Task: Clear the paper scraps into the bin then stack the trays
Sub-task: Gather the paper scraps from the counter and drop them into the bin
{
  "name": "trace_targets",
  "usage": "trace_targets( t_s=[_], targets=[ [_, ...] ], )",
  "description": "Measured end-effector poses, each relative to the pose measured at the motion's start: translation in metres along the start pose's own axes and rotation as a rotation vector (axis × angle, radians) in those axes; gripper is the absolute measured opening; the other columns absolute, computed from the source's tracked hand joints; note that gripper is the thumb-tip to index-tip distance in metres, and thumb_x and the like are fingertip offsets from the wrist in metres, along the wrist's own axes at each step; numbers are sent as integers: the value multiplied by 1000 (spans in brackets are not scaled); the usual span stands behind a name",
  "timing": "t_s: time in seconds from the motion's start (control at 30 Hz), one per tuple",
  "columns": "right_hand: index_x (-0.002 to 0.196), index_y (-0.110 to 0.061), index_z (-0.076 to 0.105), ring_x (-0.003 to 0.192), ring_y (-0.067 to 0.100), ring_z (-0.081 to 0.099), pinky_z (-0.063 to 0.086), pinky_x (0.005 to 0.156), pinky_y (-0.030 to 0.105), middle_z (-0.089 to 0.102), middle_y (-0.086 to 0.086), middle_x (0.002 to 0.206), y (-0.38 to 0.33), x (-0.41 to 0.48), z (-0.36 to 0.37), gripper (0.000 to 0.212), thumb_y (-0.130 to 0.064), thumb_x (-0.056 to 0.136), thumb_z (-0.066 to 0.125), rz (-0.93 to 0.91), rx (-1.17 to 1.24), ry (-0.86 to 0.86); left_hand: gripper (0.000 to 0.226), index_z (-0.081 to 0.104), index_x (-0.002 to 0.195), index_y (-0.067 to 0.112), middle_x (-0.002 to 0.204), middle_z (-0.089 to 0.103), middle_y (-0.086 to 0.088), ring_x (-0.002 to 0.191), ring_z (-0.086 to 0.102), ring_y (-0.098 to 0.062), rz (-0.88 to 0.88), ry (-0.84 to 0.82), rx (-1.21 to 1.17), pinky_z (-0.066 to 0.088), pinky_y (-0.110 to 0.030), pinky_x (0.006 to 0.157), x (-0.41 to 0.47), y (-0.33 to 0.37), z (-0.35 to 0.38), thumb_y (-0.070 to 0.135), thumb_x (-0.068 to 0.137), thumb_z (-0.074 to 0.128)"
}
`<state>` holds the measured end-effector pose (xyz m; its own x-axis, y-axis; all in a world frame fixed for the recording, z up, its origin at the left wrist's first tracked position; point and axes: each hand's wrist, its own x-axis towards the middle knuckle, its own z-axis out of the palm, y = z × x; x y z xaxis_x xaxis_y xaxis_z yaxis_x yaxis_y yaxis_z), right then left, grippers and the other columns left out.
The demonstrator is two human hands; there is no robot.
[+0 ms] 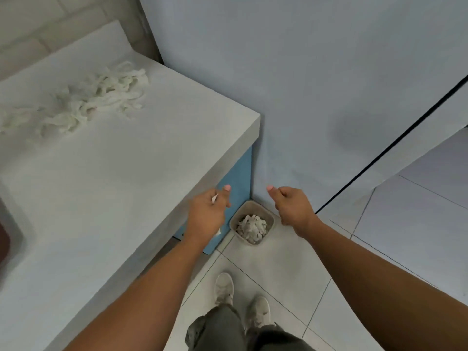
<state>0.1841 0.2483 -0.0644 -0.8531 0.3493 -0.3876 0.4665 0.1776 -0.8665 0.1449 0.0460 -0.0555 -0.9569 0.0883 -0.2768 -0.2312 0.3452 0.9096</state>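
Observation:
A pile of white paper scraps [83,102] lies at the back left of the grey counter [141,173]. On the floor by the counter's corner stands a small beige bin [234,219], partly filled with scraps [252,228]. My left hand [209,215] hovers over the counter's edge just left of the bin and grips a few white scraps, bits of which poke out by the thumb and under the palm. My right hand [291,207] hangs above and to the right of the bin, fingers curled and thumb out, with no paper showing in it.
A blue cabinet front [238,178] sits under the counter, and a pale wall [304,97] rises behind the bin. My feet [240,300] stand on the tiled floor. A dark object [3,239] shows at the left edge.

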Motion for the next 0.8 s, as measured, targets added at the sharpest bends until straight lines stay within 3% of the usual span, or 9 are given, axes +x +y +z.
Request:
trace_targets(
  t_s=[0.1, 0.2, 0.3, 0.4, 0.5, 0.6, 0.73, 0.8],
  targets=[
    [51, -20, 30, 43, 16, 28, 29, 48, 30, 31, 0, 49, 33, 14, 3, 56, -43, 94, 58, 106, -23, 70, 57, 53, 59, 4, 46, 44, 4, 42, 36, -11, -8, -57, 66, 33, -26, 47, 18, -38, 29, 49, 93, 61],
    [49, -20, 28, 41, 15, 26, 28, 50, 29, 26, -8, 42, 73, 32, 8, 56, -36, 94, 56, 189, -94, 110, 59, 39, 48, 14, 43, 33, 9, 45, 30, -7, -27, -89, 146, 29, -28, 52, 39, -80, 56, 44, 93, 64],
    [48, -19, 29, 39, 15, 26, 29, 50, 29, 26, -6, 41, 118, 53, 17, 54, -33, 93, 55, 244, -163, 129, 59, 45, 42, 22, 41, 36, 7, 48, 33, -8, -91, -125, 222, 28, -29, 52, 64, -126, 78, 48, 92, 61],
    [48, -16, 30, 43, 17, 29, 30, 52, 30, 28, -2, 43, 164, 74, 31, 55, -33, 95, 53, 271, -263, 122, 64, 35, 46, 18, 47, 34, 7, 52, 36, -15, -194, -165, 290, 31, -30, 56, 91, -175, 99, 59, 91, 56],
    [48, -15, 31, 46, 20, 34, 31, 53, 30, 31, 0, 45, 214, 92, 45, 53, -32, 95, 50, 305, -307, 118, 64, 44, 50, 16, 58, 48, -3, 65, 49, -26, -283, -225, 449, 40, -33, 63, 116, -223, 122, 64, 92, 50],
    [48, -15, 32, 49, 22, 36, 31, 52, 29, 33, 1, 46, 258, 110, 58, 53, -32, 95, 49, 338, -326, 150, 65, 65, 76, 8, 92, 67, -19, 89, 62, -38, -300, -269, 612, 53, -42, 81, 137, -267, 147, 64, 97, 38],
    [50, -15, 28, 48, 20, 31, 27, 52, 29, 30, 1, 48, 310, 131, 66, 54, -35, 97, 48, 391, -267, 198, 53, 64, 106, 4, 113, 65, -23, 104, 61, -40, -329, -272, 626, 50, -38, 88, 162, -310, 181, 50, 101, 40],
    [51, -16, 26, 49, 19, 28, 26, 53, 30, 28, 0, 49, 334, 136, 69, 55, -36, 98, 48, 408, -234, 184, 47, 63, 103, 5, 114, 65, -21, 105, 61, -37, -352, -256, 539, 47, -38, 88, 177, -326, 196, 47, 102, 41]
  ],
)
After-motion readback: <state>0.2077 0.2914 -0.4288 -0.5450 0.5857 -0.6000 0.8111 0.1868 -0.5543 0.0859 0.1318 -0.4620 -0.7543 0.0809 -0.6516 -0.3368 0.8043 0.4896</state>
